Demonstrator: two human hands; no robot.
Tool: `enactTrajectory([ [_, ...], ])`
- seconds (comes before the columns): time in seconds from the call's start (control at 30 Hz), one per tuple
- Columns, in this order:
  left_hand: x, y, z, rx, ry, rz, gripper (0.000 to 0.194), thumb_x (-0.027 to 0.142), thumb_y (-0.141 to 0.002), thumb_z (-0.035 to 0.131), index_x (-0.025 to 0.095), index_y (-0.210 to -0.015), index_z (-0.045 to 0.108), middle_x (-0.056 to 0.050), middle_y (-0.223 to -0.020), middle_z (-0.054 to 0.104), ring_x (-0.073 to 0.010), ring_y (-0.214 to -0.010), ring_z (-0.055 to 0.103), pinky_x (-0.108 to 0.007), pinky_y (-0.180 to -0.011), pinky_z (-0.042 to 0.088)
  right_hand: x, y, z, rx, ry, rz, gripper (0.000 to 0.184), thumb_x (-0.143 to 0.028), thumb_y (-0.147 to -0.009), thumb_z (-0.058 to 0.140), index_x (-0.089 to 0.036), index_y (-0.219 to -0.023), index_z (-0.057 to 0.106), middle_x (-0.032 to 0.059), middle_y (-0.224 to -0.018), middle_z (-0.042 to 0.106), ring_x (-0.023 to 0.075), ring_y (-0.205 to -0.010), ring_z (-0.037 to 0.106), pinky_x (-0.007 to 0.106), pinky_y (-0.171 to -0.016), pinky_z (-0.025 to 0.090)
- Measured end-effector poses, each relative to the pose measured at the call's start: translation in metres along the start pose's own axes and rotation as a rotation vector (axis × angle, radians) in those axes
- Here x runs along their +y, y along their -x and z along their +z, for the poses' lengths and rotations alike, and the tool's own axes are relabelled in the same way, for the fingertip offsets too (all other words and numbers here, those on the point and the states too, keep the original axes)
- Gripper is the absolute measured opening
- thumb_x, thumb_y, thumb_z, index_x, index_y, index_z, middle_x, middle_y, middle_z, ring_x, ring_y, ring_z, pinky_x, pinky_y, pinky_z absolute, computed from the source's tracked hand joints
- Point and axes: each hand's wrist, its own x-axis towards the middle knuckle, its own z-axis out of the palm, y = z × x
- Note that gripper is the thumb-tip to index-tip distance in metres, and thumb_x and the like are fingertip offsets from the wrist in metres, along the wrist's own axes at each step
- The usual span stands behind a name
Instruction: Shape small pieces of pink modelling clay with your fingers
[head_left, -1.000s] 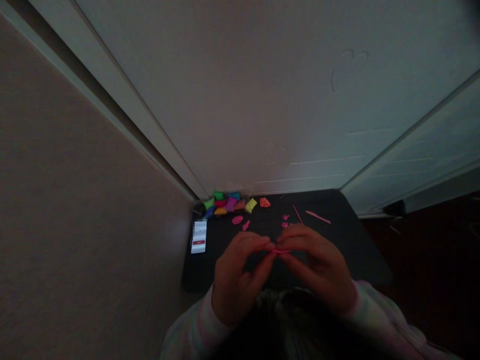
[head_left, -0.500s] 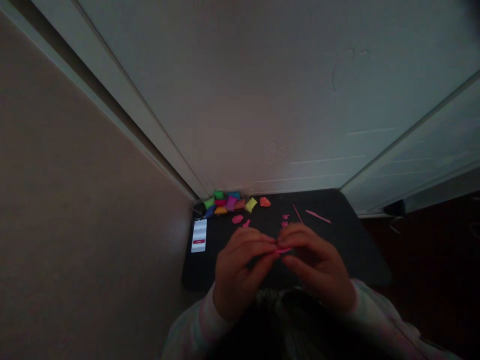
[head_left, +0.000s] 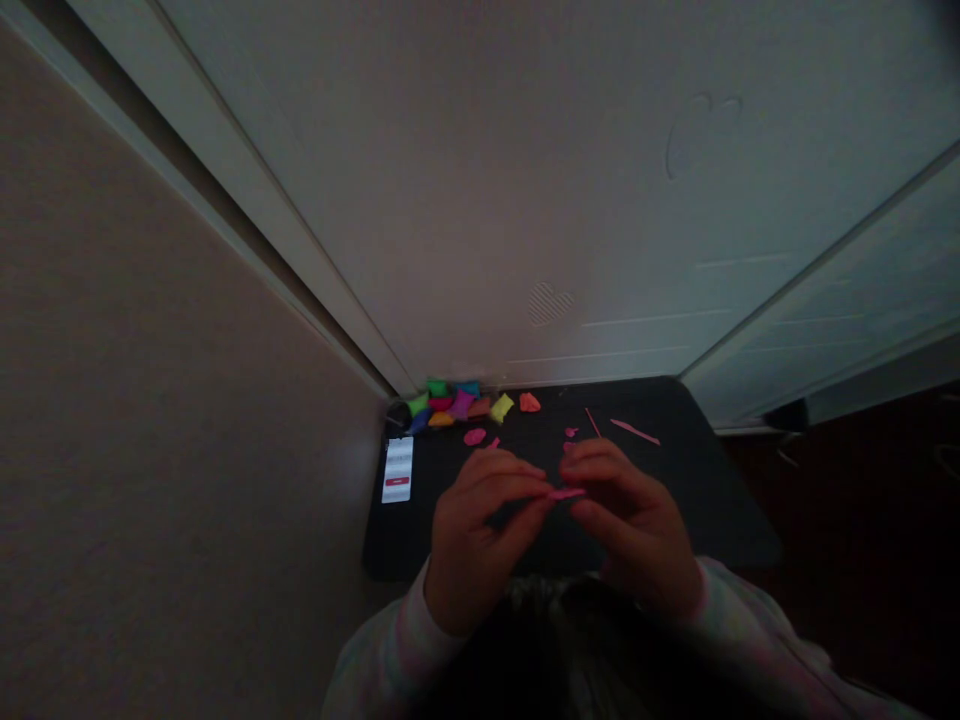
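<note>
The left hand (head_left: 480,535) pinches a thin pink piece (head_left: 568,493) over the table (head_left: 705,500), toward its near edge; the right hand (head_left: 645,535) has thumb and fingers apart around the free end. A flattened pink blob (head_left: 475,437) already lies toward the far left corner.

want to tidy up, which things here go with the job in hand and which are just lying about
Likely in the job:
pink piece in left hand
loose pink bits
pink sticks, perhaps

Seemingly just lying about:
phone
coloured packets
orange lump
</note>
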Motion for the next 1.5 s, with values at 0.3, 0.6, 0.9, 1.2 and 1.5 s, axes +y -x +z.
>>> enactTrajectory([
  [0.3, -0.004, 0.002, 0.001, 0.014, 0.001, -0.036, 0.016, 0.015, -0.069, 0.066, 0.020, -0.085, 0.065, -0.004, -0.080, 0.066, -0.0168, -0.078, 0.061, -0.030, -0.072, 0.050, 0.003, -0.003, -0.002, 0.028, 0.108, -0.009, 0.007, -0.017, -0.075, 0.062, -0.023, -0.077, 0.064, 0.0032, -0.076, 0.062, 0.0165, -0.075, 0.060, 0.028, -0.067, 0.051],
  [0.6, -0.019, -0.004, 0.007, -0.024, -0.119, -0.053, 0.009, 0.011, -0.070, 0.061, 0.018, -0.074, 0.064, -0.003, -0.070, 0.064, -0.0151, -0.069, 0.061, -0.026, -0.061, 0.052, 0.018, -0.003, -0.002, -0.026, 0.205, 0.080, 0.007, -0.016, -0.075, 0.060, -0.022, -0.076, 0.063, 0.0025, -0.073, 0.062, 0.0152, -0.071, 0.060, 0.025, -0.063, 0.052],
  [0.9, -0.110, 0.011, 0.021, -0.136, -0.109, 0.022, 0.018, 0.007, -0.068, 0.060, 0.018, -0.082, 0.061, -0.003, -0.070, 0.066, -0.0133, -0.066, 0.061, -0.022, -0.061, 0.053, 0.087, -0.016, -0.004, -0.130, 0.321, 0.057, 0.007, -0.015, -0.074, 0.061, -0.022, -0.076, 0.062, 0.0008, -0.067, 0.065, 0.0127, -0.062, 0.064, 0.018, -0.057, 0.054],
  [1.2, -0.189, 0.066, 0.058, -0.147, -0.048, -0.147, 0.008, 0.014, -0.072, 0.059, 0.018, -0.074, 0.066, -0.004, -0.069, 0.068, -0.0135, -0.065, 0.063, -0.022, -0.060, 0.051, 0.187, 0.036, -0.005, -0.100, 0.285, 0.175, 0.007, -0.021, -0.077, 0.059, -0.020, -0.073, 0.065, 0.0023, -0.071, 0.065, 0.0146, -0.070, 0.063, 0.021, -0.065, 0.051],
  [1.5, -0.180, 0.112, 0.068, -0.182, 0.103, -0.399, 0.011, 0.025, -0.072, 0.061, 0.017, -0.073, 0.068, -0.004, -0.075, 0.066, -0.0161, -0.073, 0.060, -0.026, -0.068, 0.046, 0.190, 0.088, -0.004, -0.027, 0.268, 0.255, 0.014, -0.029, -0.076, 0.059, -0.016, -0.076, 0.064, 0.0026, -0.074, 0.061, 0.0160, -0.071, 0.056, 0.026, -0.066, 0.044],
])
